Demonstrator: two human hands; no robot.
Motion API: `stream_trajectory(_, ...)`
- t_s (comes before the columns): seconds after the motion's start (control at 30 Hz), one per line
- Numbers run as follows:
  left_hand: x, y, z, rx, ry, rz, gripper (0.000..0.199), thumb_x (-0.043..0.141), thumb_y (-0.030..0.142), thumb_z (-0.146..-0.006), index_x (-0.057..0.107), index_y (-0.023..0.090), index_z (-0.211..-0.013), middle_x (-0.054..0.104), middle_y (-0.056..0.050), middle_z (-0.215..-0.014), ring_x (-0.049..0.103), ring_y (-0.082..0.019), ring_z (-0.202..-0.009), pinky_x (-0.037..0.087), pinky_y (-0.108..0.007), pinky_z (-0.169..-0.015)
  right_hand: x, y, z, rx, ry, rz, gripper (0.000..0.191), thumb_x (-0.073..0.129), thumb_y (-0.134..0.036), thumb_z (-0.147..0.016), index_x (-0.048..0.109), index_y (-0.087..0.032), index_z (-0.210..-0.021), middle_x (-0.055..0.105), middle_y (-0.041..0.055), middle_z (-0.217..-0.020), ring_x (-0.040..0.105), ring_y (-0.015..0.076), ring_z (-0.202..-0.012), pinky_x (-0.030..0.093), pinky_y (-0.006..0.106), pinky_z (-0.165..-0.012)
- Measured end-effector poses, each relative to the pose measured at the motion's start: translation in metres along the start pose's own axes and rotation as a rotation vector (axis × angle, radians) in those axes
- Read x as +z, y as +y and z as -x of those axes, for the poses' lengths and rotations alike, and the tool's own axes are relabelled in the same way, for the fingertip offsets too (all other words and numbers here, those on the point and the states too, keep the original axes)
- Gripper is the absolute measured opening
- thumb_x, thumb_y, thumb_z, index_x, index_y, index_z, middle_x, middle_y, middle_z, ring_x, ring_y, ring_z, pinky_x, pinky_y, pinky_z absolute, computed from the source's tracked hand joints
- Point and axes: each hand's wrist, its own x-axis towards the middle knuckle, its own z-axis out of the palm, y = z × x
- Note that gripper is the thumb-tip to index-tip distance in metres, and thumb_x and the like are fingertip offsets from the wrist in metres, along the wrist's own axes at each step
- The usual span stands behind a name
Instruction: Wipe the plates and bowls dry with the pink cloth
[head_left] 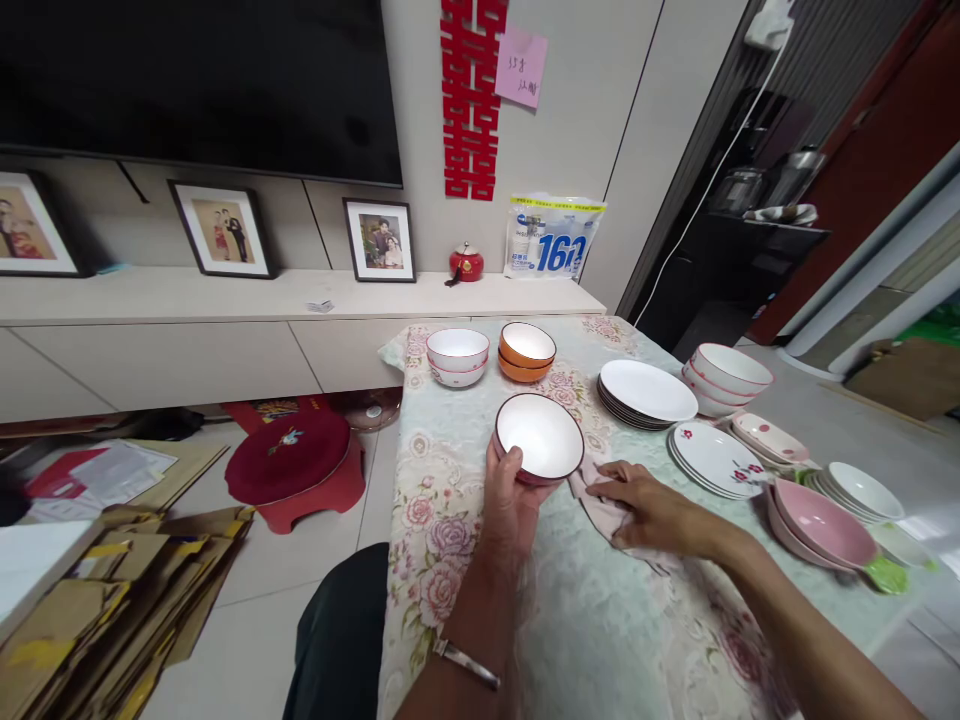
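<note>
A bowl (pixel 541 440), white inside with a dark rim and a reddish outside, is gripped in my left hand (pixel 510 500), thumb over its near edge. It is held above the tablecloth and tilted toward me. My right hand (pixel 652 508) is closed on a pale pink cloth (pixel 604 510), just right of the bowl. Part of the cloth touches or nearly touches the bowl's side; the exact contact is hard to see. Beyond the bowl stand two stacked orange bowls (pixel 525 372) and, left of them, stacked white bowls with red rims (pixel 457 372).
At the right stand a stack of plates (pixel 648 392), flowered plates (pixel 716 462), large red-rimmed bowls (pixel 726 378), pink dishes (pixel 823 525) and small white bowls (pixel 862 490). A flowered tablecloth (pixel 442 530) covers the table. A red stool (pixel 289 465) and flattened cardboard (pixel 112 600) are on the left floor.
</note>
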Motion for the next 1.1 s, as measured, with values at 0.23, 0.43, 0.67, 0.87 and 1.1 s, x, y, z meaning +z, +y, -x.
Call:
stream_trajectory(0.23, 0.004, -0.008, -0.003, 0.108, 0.081, -0.244, 0.085, 0.074, 0.030, -0.070, 0.037, 0.027, -0.147, 0.048, -0.012, -0.148, 0.051, -0.033, -0.130, 0.052, -0.044, -0.097, -0.016, -0.019, -0.023, 0.060, 0.356, -0.272, 0.052, 0.065, -0.036, -0.083, 0.057, -0.025, -0.134, 0.062, 0.0089, -0.130, 0.057, 0.0296, -0.116, 0.043, 0.043, -0.100)
stream_trajectory(0.43, 0.000, -0.013, -0.003, 0.199, 0.002, -0.382, 0.085, 0.074, 0.030, -0.071, 0.037, 0.022, -0.148, 0.049, -0.012, -0.148, 0.046, -0.030, -0.136, 0.042, -0.041, -0.109, 0.006, -0.047, -0.072, -0.344, 0.431, 0.041, 0.025, 0.062, -0.027, -0.088, 0.071, -0.026, -0.111, 0.060, 0.0106, -0.117, 0.050, 0.0279, -0.109, 0.042, 0.044, -0.092)
stream_trajectory(0.67, -0.006, -0.025, -0.006, 0.320, -0.023, -0.585, 0.088, 0.074, 0.024, -0.068, 0.035, 0.018, -0.147, 0.050, -0.014, -0.147, 0.046, -0.030, -0.136, 0.039, -0.041, -0.112, 0.045, -0.027, -0.086, -0.319, 0.501, 0.193, 0.018, 0.053, -0.015, -0.088, 0.069, -0.021, -0.093, 0.062, 0.0085, -0.096, 0.050, 0.0232, -0.091, 0.043, 0.035, -0.081)
stream_trajectory(0.87, 0.000, -0.026, -0.012, 0.371, -0.018, -0.736, 0.087, 0.076, 0.023, -0.066, 0.040, 0.019, -0.145, 0.042, -0.014, -0.153, 0.043, -0.030, -0.138, 0.035, -0.042, -0.115, 0.049, -0.026, -0.075, -0.229, 0.305, -0.368, 0.015, 0.054, -0.020, -0.084, 0.068, -0.019, -0.082, 0.064, 0.0026, -0.082, 0.055, 0.0181, -0.079, 0.045, 0.030, -0.075)
stream_trajectory(1.1, -0.009, -0.014, -0.027, 0.340, -0.092, -0.562, 0.073, 0.069, 0.036, -0.080, 0.042, 0.020, -0.145, 0.046, -0.011, -0.151, 0.041, -0.027, -0.140, 0.033, -0.038, -0.115, 0.038, -0.040, -0.060, -0.312, 0.068, -0.904, 0.055, 0.059, -0.050, -0.088, 0.055, -0.020, -0.134, 0.063, 0.0082, -0.123, 0.056, 0.0254, -0.118, 0.044, 0.037, -0.098)
